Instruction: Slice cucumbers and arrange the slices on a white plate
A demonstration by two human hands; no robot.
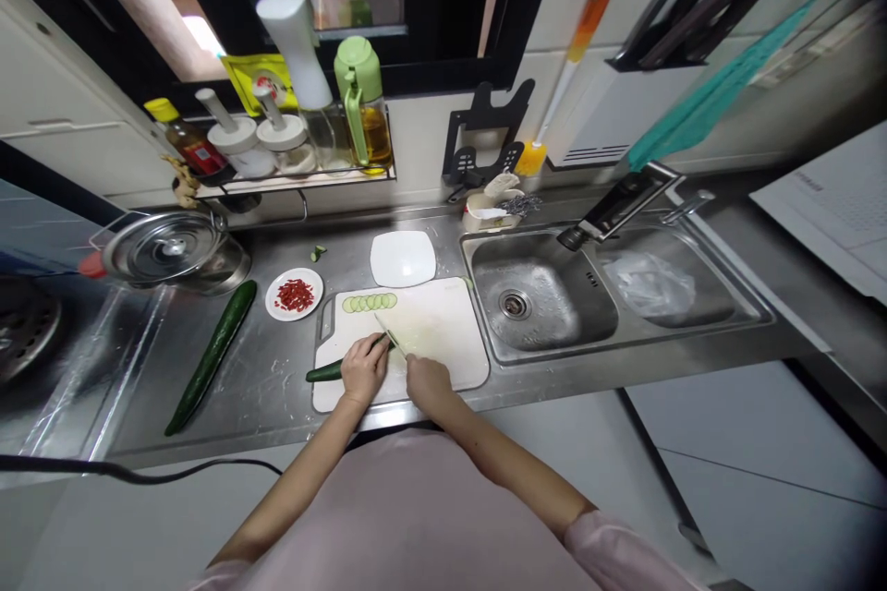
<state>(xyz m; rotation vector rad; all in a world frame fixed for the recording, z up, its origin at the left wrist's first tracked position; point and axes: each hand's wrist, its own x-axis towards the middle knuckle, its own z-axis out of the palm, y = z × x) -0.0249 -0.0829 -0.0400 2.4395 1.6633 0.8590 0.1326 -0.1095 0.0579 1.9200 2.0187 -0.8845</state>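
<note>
My left hand (364,369) is closed over a dark green cucumber (325,372) that lies on the white cutting board (450,323). The cucumber's left end sticks out past my fingers. My right hand (428,385) grips a knife (394,338), its blade angled up and left against the cucumber's right end, close to my left fingertips. Farther up the board, a row of overlapping cucumber slices (370,302) lies near the board's handle slot. The knife's handle is hidden in my right hand.
A whole cucumber (212,358) lies left of the board. A plate of chopped red pieces (295,295) and a white square plate (403,259) stand behind. The sink (547,295) borders the board's right side. Bottles, including an oil bottle (367,120), line the shelf.
</note>
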